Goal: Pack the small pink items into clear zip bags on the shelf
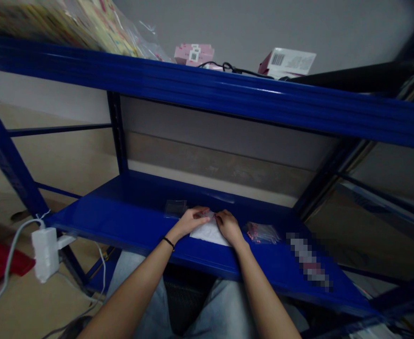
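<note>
Both of my hands meet over a white sheet (210, 234) lying on the blue shelf. My left hand (192, 219) has thumb and fingers curled around the edge of what looks like a small clear plastic bag (210, 214). Close beside it, my right hand (228, 224) is closed with bent fingers at the bag's right side, where a tiny reddish bit shows. What exactly the right fingertips pinch is too small to tell. A flat clear plastic bag (175, 208) lies just beyond my left hand. To the right rests a clear bag of small pink-tipped items (262, 233).
The blue shelf (122, 207) extends left and right, with a raised blue beam (207, 89) above it. Pink boxes (194, 54), a white box (291, 61) and bagged goods (87, 28) stand up there. A white power strip (45, 254) hangs at left. A blurred-out patch lies right.
</note>
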Motion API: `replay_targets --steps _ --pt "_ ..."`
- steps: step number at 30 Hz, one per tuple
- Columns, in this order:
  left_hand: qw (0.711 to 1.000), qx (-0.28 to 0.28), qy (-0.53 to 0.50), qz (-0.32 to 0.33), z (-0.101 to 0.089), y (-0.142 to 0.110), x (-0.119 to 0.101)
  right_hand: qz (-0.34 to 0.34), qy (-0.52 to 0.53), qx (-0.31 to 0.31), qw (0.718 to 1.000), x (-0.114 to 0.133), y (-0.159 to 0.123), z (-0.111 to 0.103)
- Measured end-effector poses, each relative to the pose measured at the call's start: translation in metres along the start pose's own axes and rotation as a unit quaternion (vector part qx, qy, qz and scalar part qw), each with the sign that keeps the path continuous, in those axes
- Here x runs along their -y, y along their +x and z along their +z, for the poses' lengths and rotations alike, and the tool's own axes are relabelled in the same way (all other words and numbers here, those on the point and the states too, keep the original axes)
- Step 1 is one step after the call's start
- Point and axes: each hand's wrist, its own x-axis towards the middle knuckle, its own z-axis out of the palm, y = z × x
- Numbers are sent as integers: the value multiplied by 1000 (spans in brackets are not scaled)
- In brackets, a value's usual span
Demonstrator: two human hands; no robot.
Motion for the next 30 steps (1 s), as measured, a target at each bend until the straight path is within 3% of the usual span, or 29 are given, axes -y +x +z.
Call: replay_targets --steps 11,17,20,25,28,30 --pt "1000 -3 -11 2 4 7 8 8 -31 -9 999 -1 1 7" --pt "1000 0 -2 7 5 7 10 5 2 -10 1000 -4 3 7" --pt "1000 -2 1 2 5 8 10 8 72 -46 996 -2 7 -2" --pt "1000 -2 4 2 5 7 6 38 255 -82 963 16 16 -29" --pt "1000 12 -5 12 5 6 3 -11 260 -52 964 26 21 -40" --pt "1000 10 -10 6 4 5 3 -10 252 -62 966 26 23 -41"
